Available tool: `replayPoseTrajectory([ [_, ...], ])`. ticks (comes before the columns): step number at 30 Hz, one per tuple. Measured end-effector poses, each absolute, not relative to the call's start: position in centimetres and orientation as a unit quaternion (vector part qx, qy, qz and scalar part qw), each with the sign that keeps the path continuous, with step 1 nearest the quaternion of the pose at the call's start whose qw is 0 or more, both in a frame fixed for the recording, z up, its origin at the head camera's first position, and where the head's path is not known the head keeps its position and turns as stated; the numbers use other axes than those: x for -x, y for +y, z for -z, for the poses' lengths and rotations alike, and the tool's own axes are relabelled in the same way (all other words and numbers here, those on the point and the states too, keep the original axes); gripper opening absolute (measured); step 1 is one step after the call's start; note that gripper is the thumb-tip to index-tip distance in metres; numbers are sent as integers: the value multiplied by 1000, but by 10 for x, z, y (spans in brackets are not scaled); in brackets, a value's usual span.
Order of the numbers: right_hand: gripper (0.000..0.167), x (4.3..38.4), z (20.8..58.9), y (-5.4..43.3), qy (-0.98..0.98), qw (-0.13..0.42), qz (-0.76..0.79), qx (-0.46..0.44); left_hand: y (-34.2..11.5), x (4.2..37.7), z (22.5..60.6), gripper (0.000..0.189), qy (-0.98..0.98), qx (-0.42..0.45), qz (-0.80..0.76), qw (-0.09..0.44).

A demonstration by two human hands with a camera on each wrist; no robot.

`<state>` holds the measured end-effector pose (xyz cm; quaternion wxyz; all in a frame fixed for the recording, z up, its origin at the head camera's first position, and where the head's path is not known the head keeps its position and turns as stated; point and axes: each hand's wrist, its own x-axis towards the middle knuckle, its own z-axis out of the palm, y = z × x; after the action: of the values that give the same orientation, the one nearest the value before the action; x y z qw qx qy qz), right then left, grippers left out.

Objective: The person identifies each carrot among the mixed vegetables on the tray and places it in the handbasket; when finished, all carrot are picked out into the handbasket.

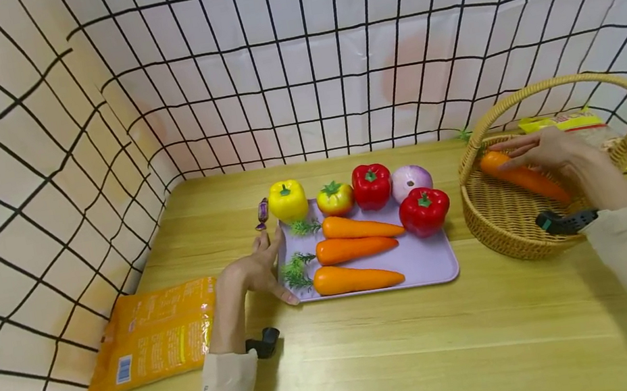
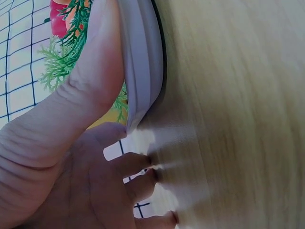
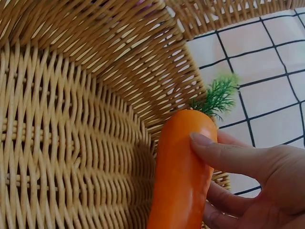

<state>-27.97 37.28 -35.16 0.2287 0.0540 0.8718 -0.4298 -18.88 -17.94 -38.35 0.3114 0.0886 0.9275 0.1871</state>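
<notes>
In the wicker basket (image 1: pixel 494 232) at the right, my right hand (image 1: pixel 559 150) holds an orange carrot (image 1: pixel 523 179). The right wrist view has the thumb on one side of this carrot (image 3: pixel 183 162) near its green top, with fingers behind it. My left hand (image 1: pixel 257 269) rests at the left end of a lilac tray (image 1: pixel 429 266), fingers spread. Seen from the left wrist, the thumb lies along the tray's rim (image 2: pixel 143 52) and other fingertips touch the table. On the tray lie three carrots (image 1: pixel 355 248), red peppers (image 1: pixel 425 210), an onion (image 1: pixel 412 181) and a red-yellow tomato (image 1: pixel 335 199).
A yellow pepper (image 1: pixel 287 201) sits at the tray's back left corner, beside a purple wrapped candy (image 1: pixel 262 214). An orange packet (image 1: pixel 157 333) lies left of my left forearm. Behind the basket is a yellow-edged bag (image 1: pixel 602 136). Grid-patterned cloth (image 1: pixel 309 52) walls the table.
</notes>
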Motion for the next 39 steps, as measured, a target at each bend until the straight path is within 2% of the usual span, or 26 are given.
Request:
replayPoseTrajectory([
  [3, 53, 280, 355, 374, 881, 221, 414, -53, -179, 188, 383, 144, 927, -88, -187, 312],
  [10, 24, 283, 363, 378, 893, 195, 404, -31, -179, 187, 381, 143, 927, -91, -188, 311],
  [39, 22, 281, 368, 384, 873, 221, 434, -27, -178, 189, 382, 142, 926, -92, -191, 312],
])
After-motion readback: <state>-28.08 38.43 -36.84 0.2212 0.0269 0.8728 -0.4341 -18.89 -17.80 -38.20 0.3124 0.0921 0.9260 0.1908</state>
